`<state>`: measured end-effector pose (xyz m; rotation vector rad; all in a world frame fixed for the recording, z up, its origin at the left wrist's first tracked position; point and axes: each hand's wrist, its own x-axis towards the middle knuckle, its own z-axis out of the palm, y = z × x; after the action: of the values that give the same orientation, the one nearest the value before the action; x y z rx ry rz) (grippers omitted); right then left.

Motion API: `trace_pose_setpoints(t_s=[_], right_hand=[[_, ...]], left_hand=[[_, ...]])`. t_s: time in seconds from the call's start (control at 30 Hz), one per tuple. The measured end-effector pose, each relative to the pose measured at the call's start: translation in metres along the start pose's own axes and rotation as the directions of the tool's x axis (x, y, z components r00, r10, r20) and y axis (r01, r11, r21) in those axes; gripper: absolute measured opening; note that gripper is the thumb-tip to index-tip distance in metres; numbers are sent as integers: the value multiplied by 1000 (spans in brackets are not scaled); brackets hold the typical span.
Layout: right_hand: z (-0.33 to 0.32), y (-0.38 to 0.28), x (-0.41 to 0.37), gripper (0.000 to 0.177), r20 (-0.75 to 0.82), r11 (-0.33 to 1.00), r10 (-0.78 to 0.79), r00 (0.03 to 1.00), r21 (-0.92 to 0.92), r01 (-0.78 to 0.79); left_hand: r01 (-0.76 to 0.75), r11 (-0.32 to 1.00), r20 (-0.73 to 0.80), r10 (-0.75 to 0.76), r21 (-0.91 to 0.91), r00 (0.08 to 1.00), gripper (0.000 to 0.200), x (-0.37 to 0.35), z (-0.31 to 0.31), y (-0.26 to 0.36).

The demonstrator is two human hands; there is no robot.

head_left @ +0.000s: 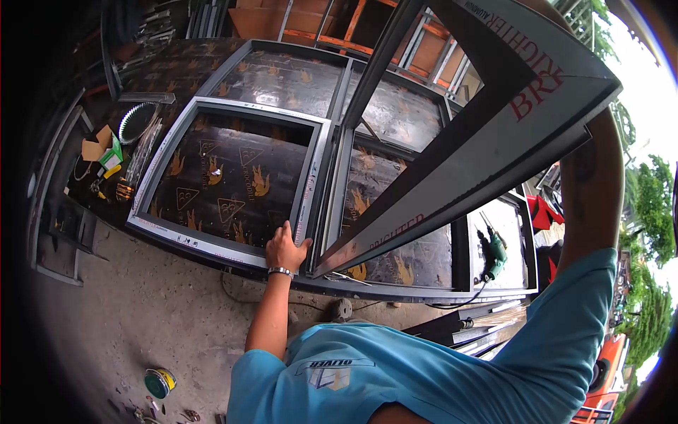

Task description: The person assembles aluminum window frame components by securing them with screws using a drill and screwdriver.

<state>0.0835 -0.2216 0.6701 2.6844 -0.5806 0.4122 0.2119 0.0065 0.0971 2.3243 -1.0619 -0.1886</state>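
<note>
My left hand [284, 251] grips the near right corner of a flat aluminium window frame [185, 239], its thumb stretched out to the side. This frame carries printed protective tape and lies on a dark worktable. Beside it a second aluminium frame [487, 134] stands tilted up, with red "BRIGHTER" lettering along its side. The lower corner of the tilted frame is close to my left hand. My right arm [592, 177] is raised behind the tilted frame's upper end, and the fingers of that hand are hidden.
A green power drill [492, 253] lies on the right of the table, its cord hanging over the near edge. A saw blade [138, 121] and a small open box [106, 150] sit at the left. On the floor stands a tin [159, 382]. More framing [282, 56] lies behind.
</note>
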Motion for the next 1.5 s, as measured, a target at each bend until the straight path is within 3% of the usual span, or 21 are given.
trace_pose_setpoints(t_s=[0.13, 0.27, 0.43, 0.67, 0.73, 0.8, 1.2, 1.5], right_hand=[[25, 15, -41, 31, -190, 951, -180, 965, 218, 220], [45, 17, -58, 29, -295, 892, -235, 926, 313, 326], [48, 16, -68, 28, -357, 850, -266, 895, 351, 393], [52, 0, -47, 27, -382, 799, -324, 866, 380, 466], [53, -10, -33, 27, -360, 791, -351, 864, 380, 480], [50, -16, -19, 26, -390, 825, -399, 830, 241, 511], [27, -69, -53, 27, -242, 975, -146, 959, 126, 180], [-1, -98, -38, 27, -38, 995, 99, 994, -5, -99]], left_hand=[[5, 996, -32, -7, -87, 999, 57, -3, 8, -12], [10, 995, -10, -11, -98, 1000, 53, -13, 6, -15], [-28, 992, -93, 17, -119, 996, 52, -2, 3, -13], [41, 985, 45, -34, -168, 998, 47, 1, 4, -23], [16, 982, 16, -14, -189, 1000, 41, 1, 3, -26], [-8, 987, 61, 18, -162, 998, 35, 3, 2, -27], [-79, 989, 91, 91, -128, 992, 44, 5, 1, -32], [-109, 989, 44, 114, -99, 993, 46, 1, 4, -27]])
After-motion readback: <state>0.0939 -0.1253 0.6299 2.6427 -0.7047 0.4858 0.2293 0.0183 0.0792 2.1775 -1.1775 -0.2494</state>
